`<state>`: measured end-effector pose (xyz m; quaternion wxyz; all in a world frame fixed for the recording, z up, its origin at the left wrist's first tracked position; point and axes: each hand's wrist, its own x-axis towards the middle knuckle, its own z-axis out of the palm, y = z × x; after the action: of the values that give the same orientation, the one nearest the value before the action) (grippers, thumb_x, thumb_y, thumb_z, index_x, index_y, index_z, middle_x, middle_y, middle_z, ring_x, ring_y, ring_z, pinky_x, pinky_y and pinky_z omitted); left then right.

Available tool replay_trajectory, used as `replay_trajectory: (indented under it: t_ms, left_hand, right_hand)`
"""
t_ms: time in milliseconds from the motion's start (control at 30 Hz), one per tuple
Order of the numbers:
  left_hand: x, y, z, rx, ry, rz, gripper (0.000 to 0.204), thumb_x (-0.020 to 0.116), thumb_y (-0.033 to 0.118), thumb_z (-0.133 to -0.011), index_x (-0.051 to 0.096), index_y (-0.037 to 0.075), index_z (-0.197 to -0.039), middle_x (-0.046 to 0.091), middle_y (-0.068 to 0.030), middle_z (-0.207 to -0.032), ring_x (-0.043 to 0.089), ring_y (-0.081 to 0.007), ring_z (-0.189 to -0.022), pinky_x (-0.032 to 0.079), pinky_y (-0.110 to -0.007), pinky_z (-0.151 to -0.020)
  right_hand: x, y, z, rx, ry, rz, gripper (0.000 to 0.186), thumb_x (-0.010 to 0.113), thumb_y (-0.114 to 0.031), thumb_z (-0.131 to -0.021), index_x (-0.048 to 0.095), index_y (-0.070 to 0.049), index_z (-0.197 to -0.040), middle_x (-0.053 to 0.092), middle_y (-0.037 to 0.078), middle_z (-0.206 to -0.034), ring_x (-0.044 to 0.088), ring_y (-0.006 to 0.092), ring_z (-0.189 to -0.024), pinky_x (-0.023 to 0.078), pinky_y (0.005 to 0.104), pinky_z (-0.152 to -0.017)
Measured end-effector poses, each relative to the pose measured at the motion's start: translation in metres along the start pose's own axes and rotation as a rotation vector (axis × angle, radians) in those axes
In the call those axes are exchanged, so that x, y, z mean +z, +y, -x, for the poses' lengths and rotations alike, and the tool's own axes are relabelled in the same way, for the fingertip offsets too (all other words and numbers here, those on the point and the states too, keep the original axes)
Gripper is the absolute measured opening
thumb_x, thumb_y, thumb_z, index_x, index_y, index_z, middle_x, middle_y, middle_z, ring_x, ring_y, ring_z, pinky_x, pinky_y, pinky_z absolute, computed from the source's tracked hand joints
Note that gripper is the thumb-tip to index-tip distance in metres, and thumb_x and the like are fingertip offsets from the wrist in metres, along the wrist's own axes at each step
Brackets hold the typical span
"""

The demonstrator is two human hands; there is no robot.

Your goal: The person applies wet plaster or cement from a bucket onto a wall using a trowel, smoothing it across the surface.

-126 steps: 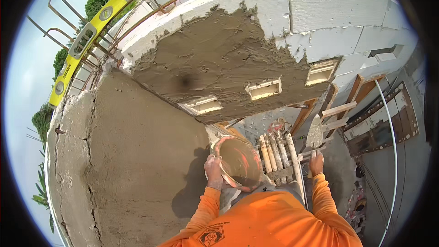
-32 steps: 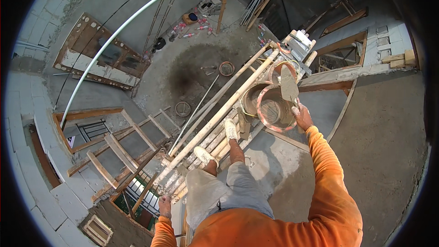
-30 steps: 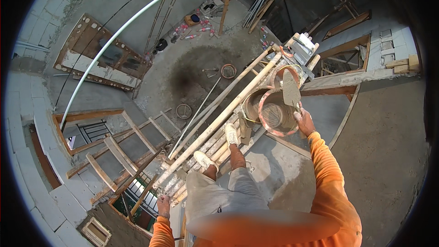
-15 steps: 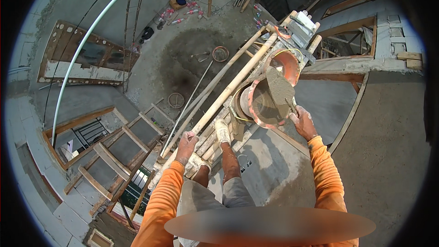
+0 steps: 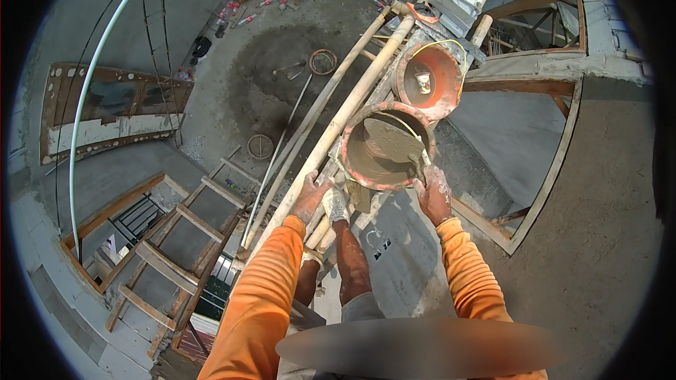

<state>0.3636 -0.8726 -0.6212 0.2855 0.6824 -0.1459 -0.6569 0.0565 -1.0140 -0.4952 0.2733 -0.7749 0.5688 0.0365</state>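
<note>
My right hand [image 5: 433, 195] is closed round the handle of a trowel [image 5: 394, 142], whose mortar-coated blade lies inside the nearer orange bucket [image 5: 350, 169]. Wet grey mortar sits in that bucket, and its bail arches over the blade. My left hand [image 5: 310, 198], dusty with mortar, is beside the bamboo rail [image 5: 345, 116], left of the bucket and apart from its rim. Its thumb and forefinger are spread with nothing visible between them; the other fingers are partly hidden. Behind stands a second orange bucket [image 5: 445, 77] with a small printed cup [image 5: 423, 83] in it.
My feet stand on a bamboo scaffold high above the floor. Light blocks [image 5: 458, 7] are stacked at its far end. A wooden ladder [image 5: 169, 264] leans at the left. Framed openings [image 5: 521, 105] lie to the right. Below are a round basket [image 5: 260, 146] and scattered bottles.
The trowel has dropped from above the buckets into the nearer one, its blade swinging left. My left hand has moved forward along the rail towards that bucket. The view has shifted, uncovering the cup.
</note>
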Motion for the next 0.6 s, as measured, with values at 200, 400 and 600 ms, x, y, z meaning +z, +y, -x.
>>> replay_trajectory:
  t_ms: [200, 400, 600]
  left_hand:
    - [0.037, -0.022, -0.084, 0.035, -0.026, -0.013, 0.114, 0.086, 0.033, -0.082, 0.015, -0.011, -0.159, 0.033, -0.0309, -0.160, 0.035, -0.0383, -0.150, 0.030, -0.041, -0.123]
    - [0.081, -0.043, -0.143, 0.126, 0.038, -0.013, 0.098, 0.082, 0.022, -0.086, 0.021, -0.010, -0.156, 0.040, -0.0300, -0.153, 0.043, -0.0340, -0.143, 0.036, -0.043, -0.119]
    - [0.088, -0.039, -0.140, 0.072, 0.172, -0.057, 0.038, 0.080, 0.015, -0.086, 0.055, -0.003, -0.107, 0.062, -0.0043, -0.087, 0.058, -0.0106, -0.077, 0.049, -0.027, -0.069]
  right_hand:
    - [0.004, 0.020, 0.010, 0.011, 0.249, -0.166, 0.042, 0.065, -0.011, -0.092, 0.059, 0.004, -0.131, 0.055, 0.022, -0.135, 0.054, 0.0421, -0.124, 0.044, 0.0478, -0.107]
    - [0.019, 0.045, 0.044, 0.294, 0.403, -0.289, 0.034, 0.056, -0.012, -0.097, 0.060, 0.003, -0.127, 0.056, 0.015, -0.128, 0.059, 0.0300, -0.118, 0.050, 0.0419, -0.103]
    - [0.042, 0.068, 0.080, 0.726, 0.527, -0.936, 0.033, 0.054, -0.024, -0.106, 0.060, 0.002, -0.126, 0.063, 0.010, -0.108, 0.066, 0.0148, -0.095, 0.061, 0.0297, -0.074]
